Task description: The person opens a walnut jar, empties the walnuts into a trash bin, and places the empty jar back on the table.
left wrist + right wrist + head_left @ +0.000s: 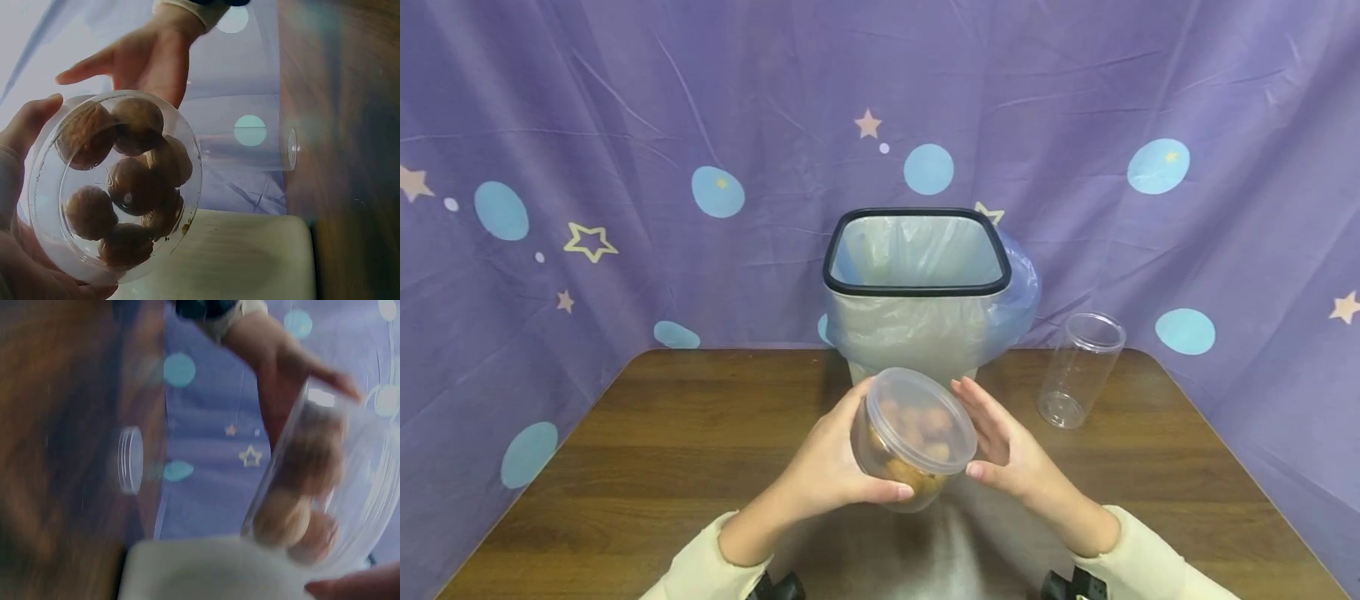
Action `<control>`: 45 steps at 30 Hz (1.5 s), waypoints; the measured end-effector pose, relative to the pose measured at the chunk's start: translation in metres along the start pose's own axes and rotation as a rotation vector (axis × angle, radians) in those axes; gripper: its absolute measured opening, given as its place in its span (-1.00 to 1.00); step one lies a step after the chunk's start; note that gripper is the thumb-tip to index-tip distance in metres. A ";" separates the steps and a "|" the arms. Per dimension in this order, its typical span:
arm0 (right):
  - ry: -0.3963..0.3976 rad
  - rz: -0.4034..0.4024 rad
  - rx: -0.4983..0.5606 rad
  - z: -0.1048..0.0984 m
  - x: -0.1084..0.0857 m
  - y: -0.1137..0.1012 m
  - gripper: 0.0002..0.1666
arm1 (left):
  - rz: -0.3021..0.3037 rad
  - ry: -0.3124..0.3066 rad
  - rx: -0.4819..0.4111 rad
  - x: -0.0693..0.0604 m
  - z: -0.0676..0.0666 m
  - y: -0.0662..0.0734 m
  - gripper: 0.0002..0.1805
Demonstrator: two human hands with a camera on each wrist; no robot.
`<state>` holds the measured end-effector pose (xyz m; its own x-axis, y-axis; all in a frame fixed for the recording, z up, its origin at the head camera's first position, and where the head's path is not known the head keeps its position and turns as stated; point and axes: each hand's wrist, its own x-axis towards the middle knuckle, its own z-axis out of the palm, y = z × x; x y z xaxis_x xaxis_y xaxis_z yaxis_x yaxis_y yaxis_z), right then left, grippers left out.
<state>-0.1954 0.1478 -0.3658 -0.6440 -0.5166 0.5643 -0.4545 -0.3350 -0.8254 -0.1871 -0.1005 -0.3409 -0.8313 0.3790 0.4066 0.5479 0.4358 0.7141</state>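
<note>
My left hand (pixel 831 467) grips a round clear container (pixel 891 462) of walnuts from its left side, thumb across the front. A translucent lid (pixel 917 421) covers the tilted top. Several walnuts (pixel 131 184) show through the clear wall in the left wrist view. On the container's other side, my right hand (pixel 1018 458) is held with fingers and thumb spread apart, close to the lid's right edge; whether a fingertip touches it I cannot tell. In the right wrist view, walnuts (pixel 281 519) lean against the container's side, with a fingertip (pixel 322 587) below.
Behind the hands stands a bin (pixel 917 333) with a black rim and a bluish liner. An upright clear jar (pixel 1078 375) stands to its right on the wooden table (pixel 700 450). A clear ribbed disc (pixel 130 460) lies on the table in the right wrist view.
</note>
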 end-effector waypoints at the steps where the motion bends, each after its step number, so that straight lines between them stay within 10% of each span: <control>1: 0.025 0.027 -0.006 0.003 -0.001 -0.002 0.10 | 0.000 0.010 0.020 0.000 0.001 0.000 0.24; 23: 0.327 0.332 -0.006 0.032 0.000 -0.001 0.24 | -0.001 0.103 0.275 0.004 0.011 -0.004 0.33; 45: 0.427 0.365 0.083 0.047 0.004 0.011 0.37 | 0.136 0.188 0.367 0.003 0.021 -0.006 0.33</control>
<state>-0.1741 0.1053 -0.3736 -0.9497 -0.2522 0.1859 -0.1172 -0.2644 -0.9573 -0.1909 -0.0847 -0.3564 -0.7332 0.3125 0.6039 0.6223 0.6663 0.4108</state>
